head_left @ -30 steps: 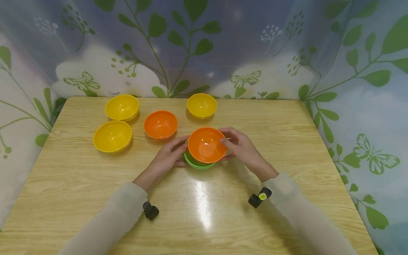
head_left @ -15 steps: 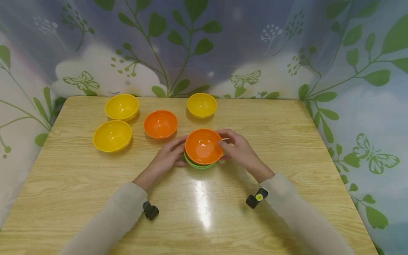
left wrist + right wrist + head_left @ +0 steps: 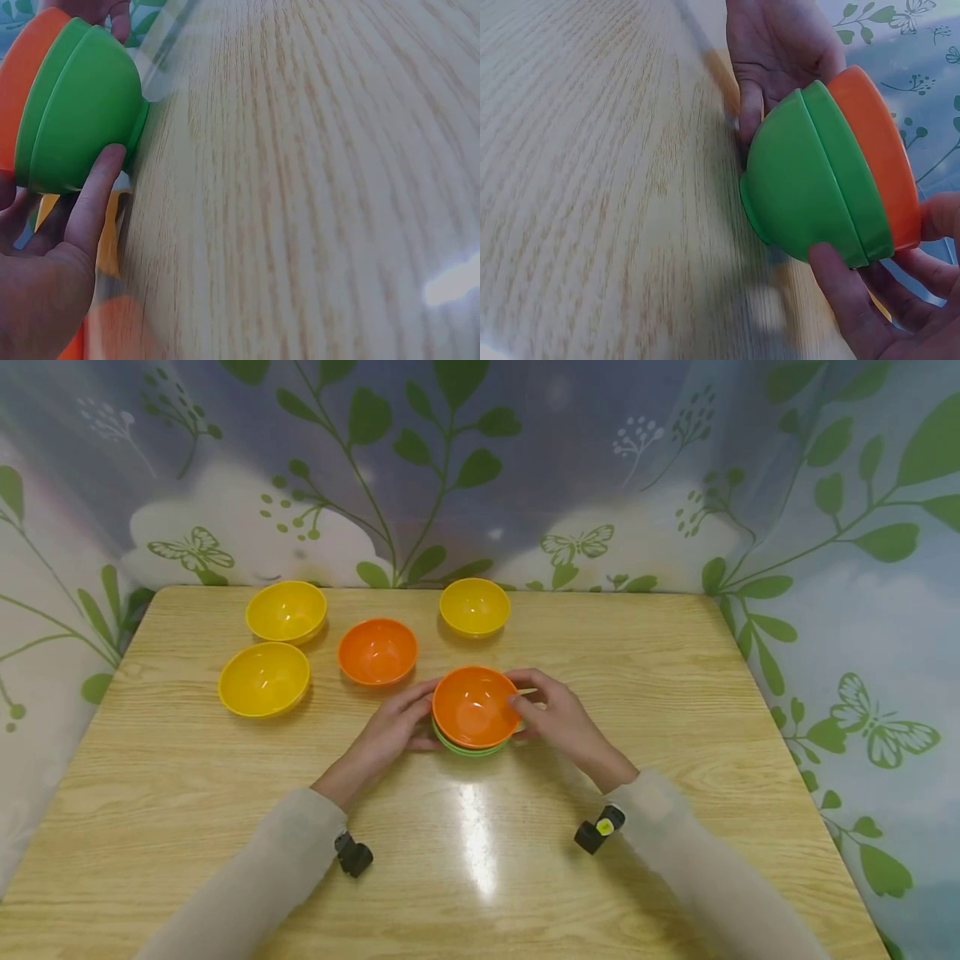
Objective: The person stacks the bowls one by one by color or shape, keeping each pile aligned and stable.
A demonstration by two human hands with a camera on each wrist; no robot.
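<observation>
An orange bowl (image 3: 476, 706) sits nested on top of two stacked green bowls (image 3: 472, 752) near the middle of the table. My right hand (image 3: 566, 720) pinches the orange bowl's right rim, with the thumb over the inside and fingers outside. On the other side, my left hand (image 3: 381, 733) holds the green bowls, fingers round their left wall. In the left wrist view the lower green bowl (image 3: 97, 105) stands upright on the table, one fingertip against its side. The right wrist view shows a right fingertip touching the green bowl (image 3: 795, 180) too.
Another orange bowl (image 3: 378, 652) stands just behind my left hand. Two yellow bowls (image 3: 287, 612) (image 3: 265, 680) stand at the back left, close together. A third yellow bowl (image 3: 475, 607) is near the table's (image 3: 637, 635) back edge. A patterned curtain (image 3: 555, 468) hangs behind.
My right hand has shifted left and slightly nearer with the orange bowl, which has settled down over the green bowls. The left hand has stayed at the stack.
</observation>
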